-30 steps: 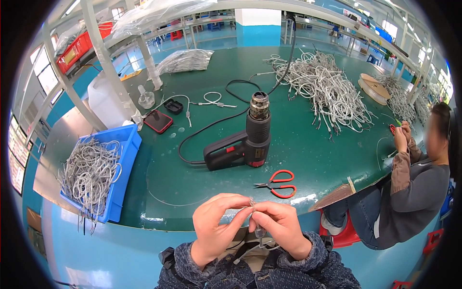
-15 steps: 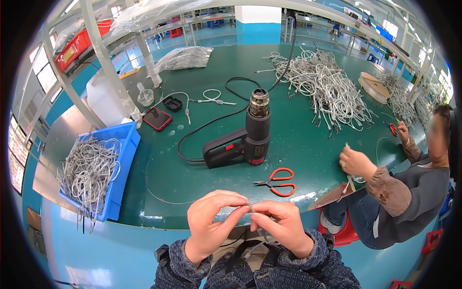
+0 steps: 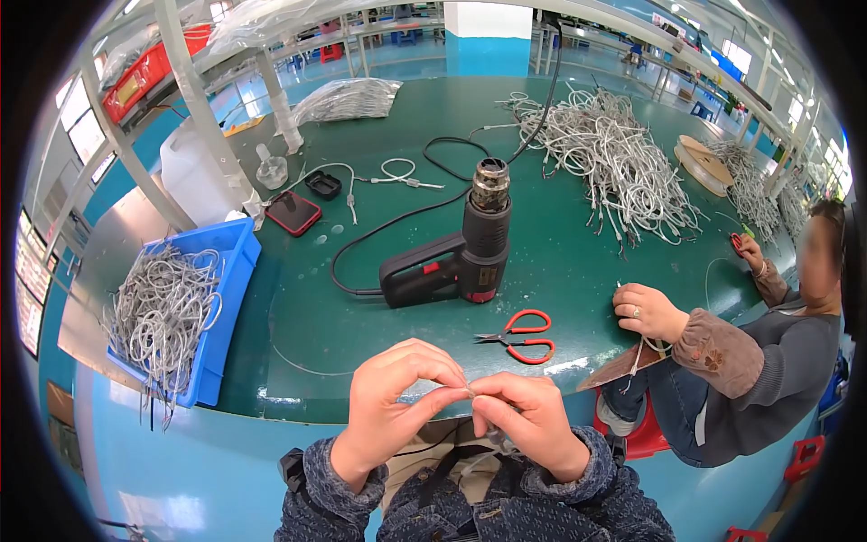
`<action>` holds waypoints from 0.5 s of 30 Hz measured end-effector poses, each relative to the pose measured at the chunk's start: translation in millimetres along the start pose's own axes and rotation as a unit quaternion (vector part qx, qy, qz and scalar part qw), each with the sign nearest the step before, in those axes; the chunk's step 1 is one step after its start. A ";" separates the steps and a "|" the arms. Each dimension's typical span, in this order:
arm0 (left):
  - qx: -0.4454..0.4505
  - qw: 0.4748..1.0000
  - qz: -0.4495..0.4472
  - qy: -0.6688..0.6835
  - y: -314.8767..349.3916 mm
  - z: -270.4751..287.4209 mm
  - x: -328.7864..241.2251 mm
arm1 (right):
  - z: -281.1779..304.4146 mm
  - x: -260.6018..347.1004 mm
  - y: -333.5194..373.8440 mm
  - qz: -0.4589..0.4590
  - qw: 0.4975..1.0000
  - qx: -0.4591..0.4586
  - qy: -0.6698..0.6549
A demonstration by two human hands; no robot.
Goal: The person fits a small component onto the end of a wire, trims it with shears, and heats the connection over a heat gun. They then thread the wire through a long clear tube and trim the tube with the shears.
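My left hand (image 3: 397, 397) and my right hand (image 3: 528, 415) meet just off the table's near edge, thumbs and forefingers pinched together. Between the fingertips is a thin pale cable end (image 3: 470, 392), mostly covered by them. Something clear and greyish hangs under my right fingers, too blurred to name. A fine clear strand (image 3: 312, 369) curves over the tabletop towards my left hand; whether it joins what I hold, I cannot tell. Scissors with red handles (image 3: 508, 341) lie just beyond my hands, and a black heat gun (image 3: 486, 235) stands nozzle-up behind them.
At left a blue bin (image 3: 233, 298) holds many grey cables. A large cable heap (image 3: 601, 154) and a spool (image 3: 703, 165) occupy the far right. A red-edged phone (image 3: 293, 213) lies near the left posts. A co-worker (image 3: 777, 379) sits at right, holding red-handled scissors (image 3: 737, 242).
My fingertips remain together, with less of the cable end showing between them. The co-worker's nearer hand has moved left and slightly down. The whole view has shifted a little.
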State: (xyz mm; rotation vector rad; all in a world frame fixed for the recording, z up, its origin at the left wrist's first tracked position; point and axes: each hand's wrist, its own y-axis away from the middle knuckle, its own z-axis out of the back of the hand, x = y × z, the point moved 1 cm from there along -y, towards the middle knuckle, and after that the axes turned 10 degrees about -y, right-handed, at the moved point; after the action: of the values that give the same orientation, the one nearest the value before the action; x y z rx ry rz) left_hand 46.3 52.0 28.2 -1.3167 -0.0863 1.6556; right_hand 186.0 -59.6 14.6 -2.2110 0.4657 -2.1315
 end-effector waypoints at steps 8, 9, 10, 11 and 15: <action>-0.032 0.997 -0.051 -0.050 11.0 -7.4 3.7 | -3.1 0.2 3.8 -0.113 0.985 0.047 -0.123; -0.038 0.996 -0.063 -0.052 12.1 -8.2 4.5 | -4.4 -0.4 5.5 -0.119 0.981 0.046 -0.145; -0.037 0.996 -0.062 -0.051 12.7 -9.0 4.9 | -5.8 -1.1 7.2 -0.125 0.977 0.045 -0.166; -0.039 0.996 -0.068 -0.044 13.0 -10.0 4.9 | -7.0 -1.6 8.5 -0.130 0.972 0.044 -0.188; -0.043 0.994 -0.091 -0.035 13.2 -10.5 5.7 | -10.1 -2.1 11.1 -0.144 0.967 0.032 -0.207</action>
State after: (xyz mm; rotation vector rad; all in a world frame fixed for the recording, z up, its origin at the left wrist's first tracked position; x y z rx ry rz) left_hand 46.5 44.2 12.3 -1.2756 -0.3142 1.5579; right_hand 173.9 -67.9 10.5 -2.7231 0.0542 -1.6731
